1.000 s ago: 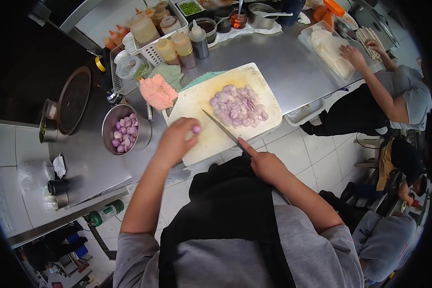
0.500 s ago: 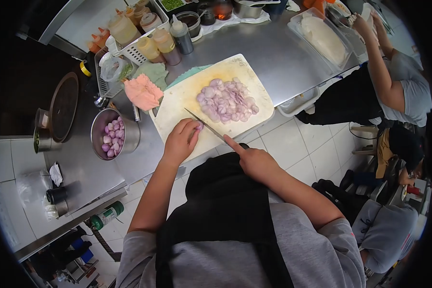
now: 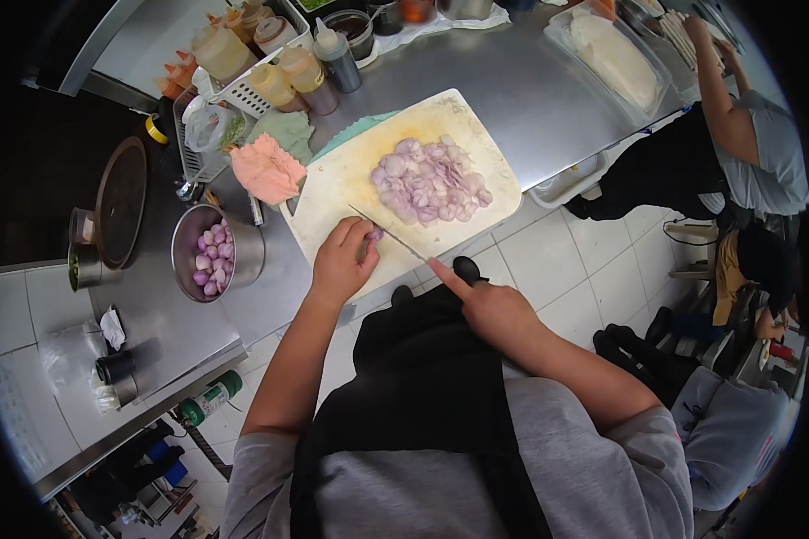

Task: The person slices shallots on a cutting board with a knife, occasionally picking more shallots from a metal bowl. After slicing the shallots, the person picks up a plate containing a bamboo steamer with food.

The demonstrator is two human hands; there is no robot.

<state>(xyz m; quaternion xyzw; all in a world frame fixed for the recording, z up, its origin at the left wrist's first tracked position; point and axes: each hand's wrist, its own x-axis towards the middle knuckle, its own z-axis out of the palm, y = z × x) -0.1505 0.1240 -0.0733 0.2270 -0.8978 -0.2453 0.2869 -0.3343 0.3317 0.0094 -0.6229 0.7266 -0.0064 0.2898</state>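
On the white cutting board [image 3: 333, 191] lies a pile of sliced shallots [image 3: 430, 180]. My left hand [image 3: 342, 260] is closed on a small purple shallot [image 3: 375, 234] near the board's front edge. The knife [image 3: 388, 234] lies beside that shallot, its tip pointing away toward the upper left. My right hand [image 3: 489, 308] grips the knife's handle, with the index finger stretched along the top of the blade. The handle itself is hidden in the fist. Left of the board stands a steel pot [image 3: 253, 254] holding several whole peeled shallots [image 3: 214, 258].
A pink cloth [image 3: 268, 169] and a green cloth [image 3: 285, 135] lie at the board's left corner. Behind them, sauce bottles [image 3: 307, 76] crowd a white basket [image 3: 247, 90]. A clear tray with dough-like white stuff [image 3: 613, 58] sits far right, near another person [image 3: 737, 153].
The view has shifted slightly. My hands keep nearly the same places at the knife and shallot. The person at the far right has lowered a white item; pale sticks now show there.
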